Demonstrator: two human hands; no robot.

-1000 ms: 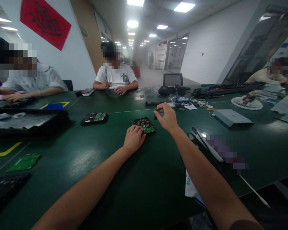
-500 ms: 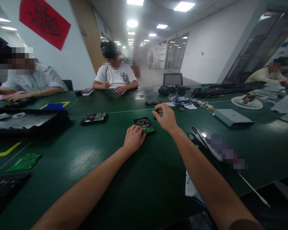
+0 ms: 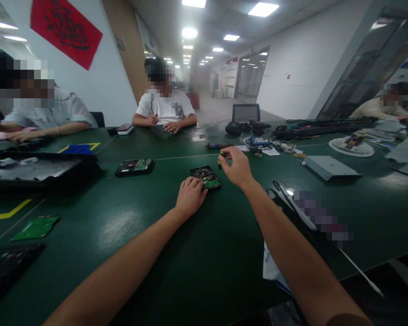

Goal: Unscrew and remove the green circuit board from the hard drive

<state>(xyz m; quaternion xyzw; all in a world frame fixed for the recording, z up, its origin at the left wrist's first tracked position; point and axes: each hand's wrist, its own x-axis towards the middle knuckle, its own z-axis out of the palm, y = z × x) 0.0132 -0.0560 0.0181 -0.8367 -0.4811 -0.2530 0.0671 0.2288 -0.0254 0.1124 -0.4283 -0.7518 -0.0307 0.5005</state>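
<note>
A hard drive (image 3: 204, 174) with its green circuit board showing lies on the green table in front of me. My left hand (image 3: 191, 194) grips its left and near side, fingers curled over the edge and covering part of the board. Pinched in the fingertips of my right hand (image 3: 235, 165) is a small screwdriver (image 3: 220, 161) with a yellow and black handle, held upright beside the drive's right edge. Whether its tip touches the drive, I cannot tell. A second hard drive (image 3: 134, 167) lies farther left, away from both hands.
At left are a black tray (image 3: 44, 174), a green circuit board (image 3: 36, 227) and a dark drive part (image 3: 12, 267). A grey metal box (image 3: 330, 168), cables (image 3: 319, 129) and a white round grille (image 3: 351, 147) lie to the right. A person (image 3: 166, 106) sits across the table.
My right hand shifts very slightly and more of the screwdriver's handle shows. The left hand stays on the hard drive. The whole view has moved a little.
</note>
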